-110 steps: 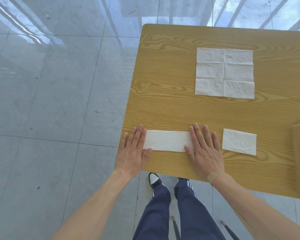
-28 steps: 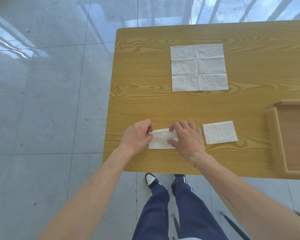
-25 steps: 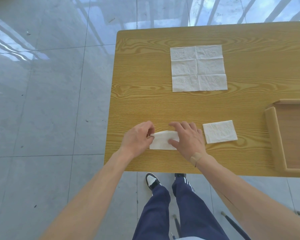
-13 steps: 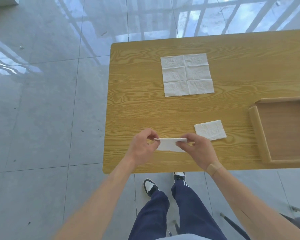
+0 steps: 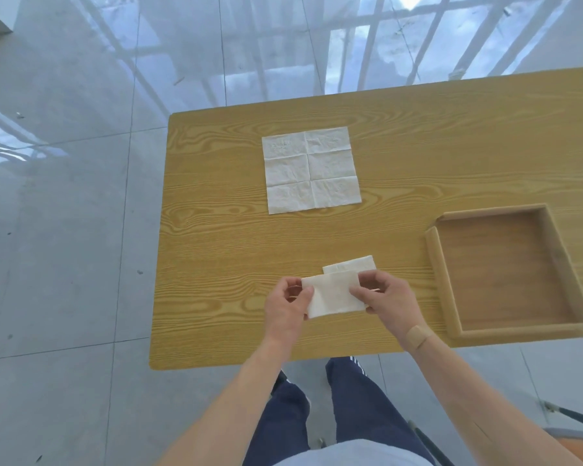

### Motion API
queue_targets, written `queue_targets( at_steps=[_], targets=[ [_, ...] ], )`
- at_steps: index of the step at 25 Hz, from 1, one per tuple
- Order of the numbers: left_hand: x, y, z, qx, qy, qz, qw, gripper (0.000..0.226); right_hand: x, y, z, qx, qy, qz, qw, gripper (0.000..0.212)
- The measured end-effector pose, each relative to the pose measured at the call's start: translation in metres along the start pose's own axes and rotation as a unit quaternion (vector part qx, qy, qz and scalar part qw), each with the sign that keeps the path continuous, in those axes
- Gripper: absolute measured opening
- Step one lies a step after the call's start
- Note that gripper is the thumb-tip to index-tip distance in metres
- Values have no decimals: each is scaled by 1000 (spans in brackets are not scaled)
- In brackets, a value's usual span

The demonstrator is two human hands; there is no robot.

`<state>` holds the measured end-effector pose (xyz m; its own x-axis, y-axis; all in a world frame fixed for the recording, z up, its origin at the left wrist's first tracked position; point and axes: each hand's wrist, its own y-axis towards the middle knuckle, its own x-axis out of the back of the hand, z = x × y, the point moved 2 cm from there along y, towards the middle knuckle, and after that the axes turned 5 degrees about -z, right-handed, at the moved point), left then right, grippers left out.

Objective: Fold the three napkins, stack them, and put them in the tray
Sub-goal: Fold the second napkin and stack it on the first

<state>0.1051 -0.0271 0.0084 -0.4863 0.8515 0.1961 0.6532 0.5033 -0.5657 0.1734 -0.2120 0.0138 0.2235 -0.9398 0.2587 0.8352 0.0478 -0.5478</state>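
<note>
The left hand point(image 5: 285, 309) is pinched shut on the left edge of a folded napkin point(image 5: 334, 294), thumb on top and fingers tucked under, over the near part of the wooden table point(image 5: 216, 264). That napkin is a plain white rectangle, soft and a bit fuzzy looking, with its long axis running left to right and tilted slightly, the right end sitting a little farther from the person. Whether it's lifted clear of the tabletop or brushing it is hard to call. Farther back on the table lies an unfolded napkin point(image 5: 312, 169), flat and nearly square, with crease lines splitting it into six panels and a faint embossed texture; it's well apart from the hands. Just behind the held one, a second folded napkin point(image 5: 350, 264) peeks out, lying flat on the table with its long side also going left to right, partly covered by the held napkin. The right hand point(image 5: 389, 295) is clamped on the held napkin's right edge the same way, thumb over the top; there's a tan bandage on that wrist. Off to the right sits the tray point(image 5: 443, 274), a shallow wooden rectangle with raised rims and rounded edges, a slightly darker brown than the yellowish, strongly grained tabletop.
</note>
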Motion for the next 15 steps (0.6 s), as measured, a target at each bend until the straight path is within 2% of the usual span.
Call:
queue_targets(
  at_steps=[7, 11, 15],
  targets=[
    [-39, 1, 5, 55, -30, -5, 998, 15, 30, 34, -7, -6, -15, 20, 1000, 12],
    [-48, 6, 7, 40, 2, -26, 999, 12, 36, 47, -12, -1, -30, 25, 999, 11],
    [-48, 14, 12, 35, 22, -25, 999, 8, 36, 53, -19, 13, -68, -3, 998, 7]
  ],
)
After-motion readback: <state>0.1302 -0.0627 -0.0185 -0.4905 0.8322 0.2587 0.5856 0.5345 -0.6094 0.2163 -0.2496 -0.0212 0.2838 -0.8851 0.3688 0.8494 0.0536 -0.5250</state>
